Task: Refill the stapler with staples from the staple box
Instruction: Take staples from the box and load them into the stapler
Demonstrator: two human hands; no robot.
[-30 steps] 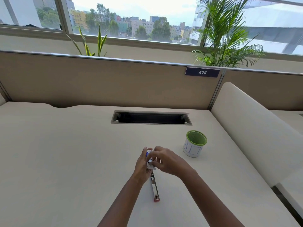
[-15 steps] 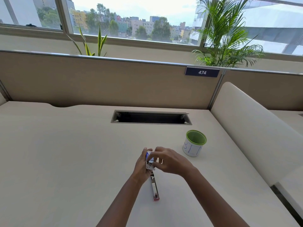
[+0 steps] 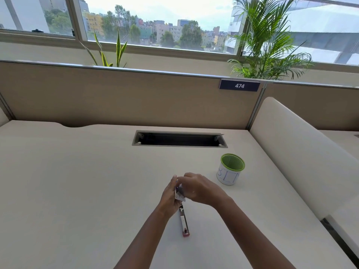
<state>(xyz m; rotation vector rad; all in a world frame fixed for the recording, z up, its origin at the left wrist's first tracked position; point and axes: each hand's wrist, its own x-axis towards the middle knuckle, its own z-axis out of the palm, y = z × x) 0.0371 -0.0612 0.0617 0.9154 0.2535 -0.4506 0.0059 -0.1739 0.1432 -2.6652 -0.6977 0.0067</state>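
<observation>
Round white cup with green mesh rim upright on cream counter. Behind cup: dark rectangular cable slot, beige partition panel, navy "474" plate, palm plant.

Single head-worn view, looking forward and down across desk toward partition and window.

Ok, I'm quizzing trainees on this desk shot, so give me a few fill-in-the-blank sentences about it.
1. Both hands hold the small ____ above the desk.
2. The stapler lies on the desk, its ____ end nearest the camera.
3. The cup with the green rim stands to the ____ of the right hand.
4. The sign on the partition reads ____.

Missing words: box; red; right; 474
</observation>
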